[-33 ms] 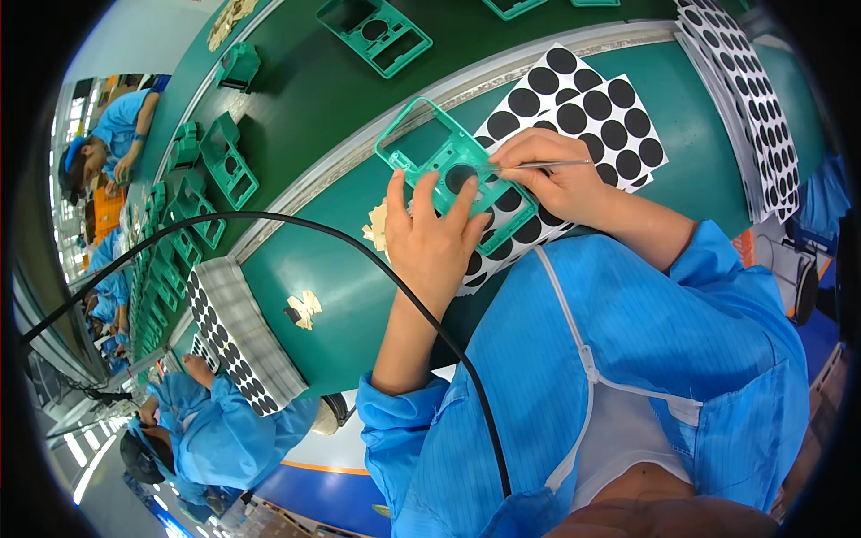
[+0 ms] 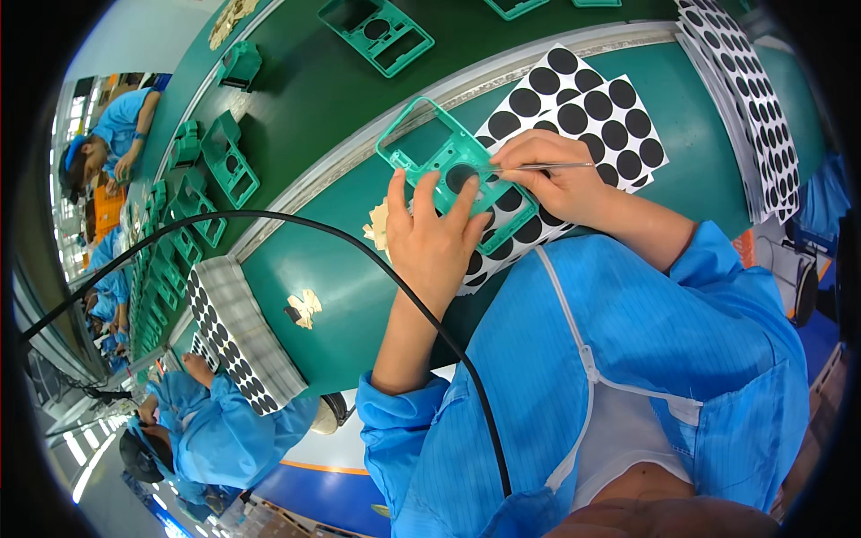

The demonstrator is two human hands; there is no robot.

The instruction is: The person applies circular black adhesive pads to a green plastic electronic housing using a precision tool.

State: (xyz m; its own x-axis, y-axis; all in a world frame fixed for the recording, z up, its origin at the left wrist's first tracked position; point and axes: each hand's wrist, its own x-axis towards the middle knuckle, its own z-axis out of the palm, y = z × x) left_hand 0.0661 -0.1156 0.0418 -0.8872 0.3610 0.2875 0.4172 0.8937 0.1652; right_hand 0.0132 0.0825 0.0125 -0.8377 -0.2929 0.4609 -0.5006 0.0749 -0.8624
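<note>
A green plastic housing (image 2: 437, 160) with a rectangular opening lies at a slant over sheets of black round stickers (image 2: 613, 134). Inside its round recess sits a black disc (image 2: 460, 176). My left hand (image 2: 435, 229) has its fingers spread on the housing, one fingertip at the disc's edge. Pinched in my right hand (image 2: 558, 175) is a pair of thin metal tweezers (image 2: 565, 165), its tip reaching the housing beside the disc. The right fingers partly hide the tweezers and the housing's edge.
Past a metal rail, other green housings (image 2: 377, 34) stand on a dark green belt (image 2: 305, 90). Sticker stacks lie at right (image 2: 752, 117) and left (image 2: 242, 332). Peeled scraps (image 2: 305, 308) dot the table. A black cable (image 2: 359, 240) crosses the view. Co-workers sit at left.
</note>
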